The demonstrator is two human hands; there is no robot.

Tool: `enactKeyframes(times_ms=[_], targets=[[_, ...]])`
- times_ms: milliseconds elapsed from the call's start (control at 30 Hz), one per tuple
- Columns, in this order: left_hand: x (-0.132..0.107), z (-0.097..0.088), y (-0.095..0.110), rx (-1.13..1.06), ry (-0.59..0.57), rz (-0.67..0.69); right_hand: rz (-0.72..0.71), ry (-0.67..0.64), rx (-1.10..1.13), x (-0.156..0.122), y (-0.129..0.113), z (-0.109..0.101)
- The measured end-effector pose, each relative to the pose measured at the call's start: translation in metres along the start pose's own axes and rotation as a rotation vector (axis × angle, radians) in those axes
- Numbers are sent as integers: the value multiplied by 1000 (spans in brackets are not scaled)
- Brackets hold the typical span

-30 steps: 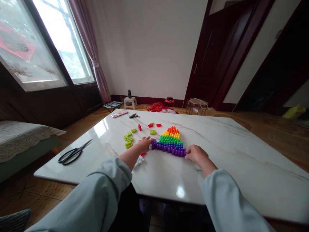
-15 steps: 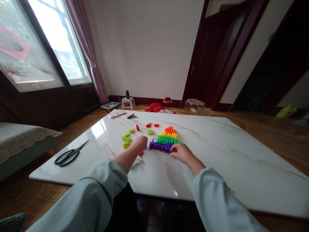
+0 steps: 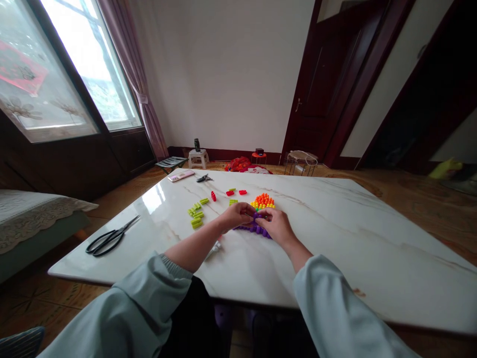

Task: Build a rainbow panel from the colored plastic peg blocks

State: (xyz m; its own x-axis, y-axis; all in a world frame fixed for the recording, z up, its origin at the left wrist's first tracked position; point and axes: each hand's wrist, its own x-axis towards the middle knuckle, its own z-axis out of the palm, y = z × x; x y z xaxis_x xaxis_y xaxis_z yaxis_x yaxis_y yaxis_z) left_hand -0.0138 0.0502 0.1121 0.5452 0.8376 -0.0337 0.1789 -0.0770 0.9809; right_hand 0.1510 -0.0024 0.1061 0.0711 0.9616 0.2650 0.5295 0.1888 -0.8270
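Note:
A rainbow slab of snapped-together plastic pegs point(image 3: 263, 201) lies on the white marble table point(image 3: 335, 233); its orange and yellow rows show, and purple pegs peek out below my hands. My left hand point(image 3: 235, 215) and my right hand point(image 3: 274, 224) meet over its near side, fingers curled and pinching the purple pegs. Both hands hide the green and blue rows. Loose lime-green pegs point(image 3: 196, 214) lie just left of my left hand.
Red pegs point(image 3: 230, 193) lie scattered behind the slab. Black scissors point(image 3: 108, 238) rest near the table's left edge. A pink phone point(image 3: 181, 175) and small pliers point(image 3: 203, 178) sit at the far corner. Small stools point(image 3: 199, 158) stand on the floor beyond.
Both hands came together from the slab's two ends onto its middle. They now cover most of the lower rows, and the slab looks shifted slightly.

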Motion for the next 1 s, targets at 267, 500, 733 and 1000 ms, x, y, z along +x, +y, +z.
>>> enactKeyframes(times_ms=[267,500,733,1000], targets=[[0,-6,0,827,61,190,-90,-36,-127,5,17,18],[3,-19,-21,1111,130,-85,-163,23,-311,12,22,20],[10,-14,-27,1147,168,-147,-50,62,-464,13,20,8],[13,-18,-26,1112,216,-179,-59,30,-493,12,17,10]])
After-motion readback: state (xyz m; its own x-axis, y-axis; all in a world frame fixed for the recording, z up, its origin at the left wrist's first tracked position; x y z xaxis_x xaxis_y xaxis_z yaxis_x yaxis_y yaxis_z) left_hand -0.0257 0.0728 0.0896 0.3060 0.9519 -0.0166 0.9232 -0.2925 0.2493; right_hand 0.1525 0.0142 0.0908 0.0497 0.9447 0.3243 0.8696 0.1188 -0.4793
